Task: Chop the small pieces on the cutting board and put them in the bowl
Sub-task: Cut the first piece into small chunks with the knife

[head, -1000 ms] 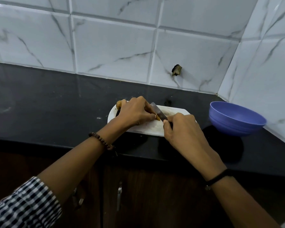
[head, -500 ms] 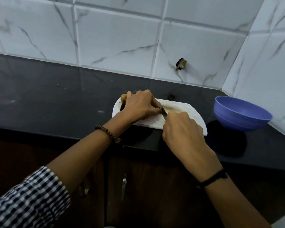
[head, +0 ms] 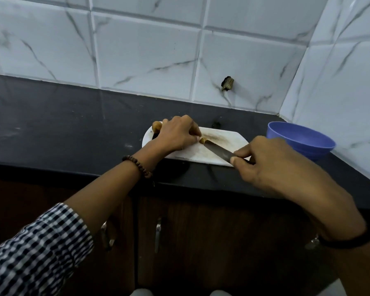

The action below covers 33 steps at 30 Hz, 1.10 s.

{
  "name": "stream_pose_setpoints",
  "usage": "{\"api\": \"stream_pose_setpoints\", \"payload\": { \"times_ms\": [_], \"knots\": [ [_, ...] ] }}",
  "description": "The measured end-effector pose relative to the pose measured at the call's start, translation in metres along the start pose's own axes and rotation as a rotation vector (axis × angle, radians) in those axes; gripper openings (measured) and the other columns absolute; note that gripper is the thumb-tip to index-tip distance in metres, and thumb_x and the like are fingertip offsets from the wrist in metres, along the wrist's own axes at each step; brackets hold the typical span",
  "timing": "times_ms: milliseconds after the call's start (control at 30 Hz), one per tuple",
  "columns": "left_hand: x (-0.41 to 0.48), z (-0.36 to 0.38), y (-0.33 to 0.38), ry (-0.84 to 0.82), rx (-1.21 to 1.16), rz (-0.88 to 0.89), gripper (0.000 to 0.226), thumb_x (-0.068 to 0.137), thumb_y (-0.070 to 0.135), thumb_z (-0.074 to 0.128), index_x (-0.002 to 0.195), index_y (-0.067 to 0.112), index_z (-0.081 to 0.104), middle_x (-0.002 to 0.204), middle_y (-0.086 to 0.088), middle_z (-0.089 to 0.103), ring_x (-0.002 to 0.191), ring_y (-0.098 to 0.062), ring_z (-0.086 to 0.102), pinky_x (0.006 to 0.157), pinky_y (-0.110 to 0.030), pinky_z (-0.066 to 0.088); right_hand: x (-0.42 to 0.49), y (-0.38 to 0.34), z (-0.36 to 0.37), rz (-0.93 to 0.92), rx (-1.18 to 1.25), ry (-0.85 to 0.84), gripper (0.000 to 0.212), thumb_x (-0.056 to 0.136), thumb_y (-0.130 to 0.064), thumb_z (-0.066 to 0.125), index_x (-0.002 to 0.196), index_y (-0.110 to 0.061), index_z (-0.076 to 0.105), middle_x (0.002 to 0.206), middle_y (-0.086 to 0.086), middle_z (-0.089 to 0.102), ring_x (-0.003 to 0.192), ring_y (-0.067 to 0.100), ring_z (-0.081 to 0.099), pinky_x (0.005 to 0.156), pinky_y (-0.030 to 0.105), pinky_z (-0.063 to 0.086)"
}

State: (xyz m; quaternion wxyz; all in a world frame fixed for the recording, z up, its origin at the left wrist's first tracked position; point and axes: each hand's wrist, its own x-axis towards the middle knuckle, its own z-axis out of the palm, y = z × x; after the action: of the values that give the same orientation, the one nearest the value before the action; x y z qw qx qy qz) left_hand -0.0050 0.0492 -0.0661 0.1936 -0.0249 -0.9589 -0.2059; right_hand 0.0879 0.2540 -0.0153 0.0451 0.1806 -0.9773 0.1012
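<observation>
While your left hand [head: 177, 133] curls over a yellowish piece [head: 201, 141] on the white rounded cutting board [head: 222, 136], your right hand [head: 271, 165] pinches the flat metal knife [head: 218, 151]; the smooth blue bowl [head: 303, 144] stands just beside the board.

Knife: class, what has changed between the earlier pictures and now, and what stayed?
The right hand, gripping the knife, has drawn back rightward from the left hand, baring more blade. The left hand still holds down the food on the cutting board; the blue bowl stays beside it.
</observation>
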Motion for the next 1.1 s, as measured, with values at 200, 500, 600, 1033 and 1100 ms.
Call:
{"api": "stream_pose_setpoints", "payload": {
  "times_ms": [200, 500, 600, 1033, 1100],
  "knots": [
    [0.015, -0.005, 0.003, -0.164, -0.013, 0.247, 0.032, 0.097, 0.009, 0.057, 0.122, 0.026, 0.068, 0.097, 0.008, 0.062, 0.089, -0.006, 0.053, 0.083, -0.019, 0.038, -0.001, 0.022, -0.012, 0.034, 0.121, 0.080, 0.032, 0.099, -0.040, 0.051, 0.125, -0.030, 0.066, 0.083, -0.001, 0.059, 0.058, 0.008, 0.056, 0.049, 0.024, 0.037],
    [0.031, -0.015, -0.002, -0.382, -0.117, 0.244, 0.018, 0.087, 0.017, 0.073, 0.104, 0.022, 0.076, 0.098, 0.010, 0.074, 0.093, -0.003, 0.066, 0.083, -0.013, 0.048, 0.006, 0.041, -0.001, 0.053, 0.198, 0.081, 0.029, 0.099, -0.035, 0.053, 0.121, -0.026, 0.069, 0.080, -0.005, 0.060, 0.051, 0.005, 0.050, 0.050, 0.022, 0.039],
    [0.035, -0.015, -0.001, -0.410, -0.119, 0.197, 0.016, 0.086, 0.019, 0.075, 0.102, 0.021, 0.077, 0.094, 0.006, 0.075, 0.091, -0.009, 0.068, 0.084, -0.023, 0.055, 0.014, 0.045, 0.005, 0.058, 0.238, 0.069, 0.029, 0.099, -0.035, 0.054, 0.123, -0.026, 0.068, 0.089, 0.002, 0.066, 0.054, 0.010, 0.055, 0.050, 0.022, 0.041],
    [0.027, 0.016, 0.002, -0.103, -0.288, -0.055, 0.014, 0.084, 0.027, 0.077, 0.096, 0.020, 0.080, 0.087, 0.005, 0.075, 0.089, -0.009, 0.066, 0.082, -0.030, 0.055, 0.050, 0.032, 0.046, 0.067, 0.513, 0.208, 0.027, 0.097, -0.035, 0.052, 0.111, -0.022, 0.070, 0.072, 0.008, 0.071, 0.035, 0.008, 0.055, 0.038, 0.018, 0.041],
    [0.025, 0.016, 0.003, -0.082, -0.301, -0.052, 0.012, 0.083, 0.024, 0.077, 0.094, 0.021, 0.081, 0.083, 0.008, 0.075, 0.086, -0.006, 0.065, 0.081, -0.029, 0.055, 0.053, 0.027, 0.048, 0.071, 0.528, 0.196, 0.025, 0.097, -0.034, 0.052, 0.110, -0.021, 0.070, 0.068, 0.007, 0.071, 0.035, 0.008, 0.055, 0.038, 0.018, 0.042]
  ]
}}
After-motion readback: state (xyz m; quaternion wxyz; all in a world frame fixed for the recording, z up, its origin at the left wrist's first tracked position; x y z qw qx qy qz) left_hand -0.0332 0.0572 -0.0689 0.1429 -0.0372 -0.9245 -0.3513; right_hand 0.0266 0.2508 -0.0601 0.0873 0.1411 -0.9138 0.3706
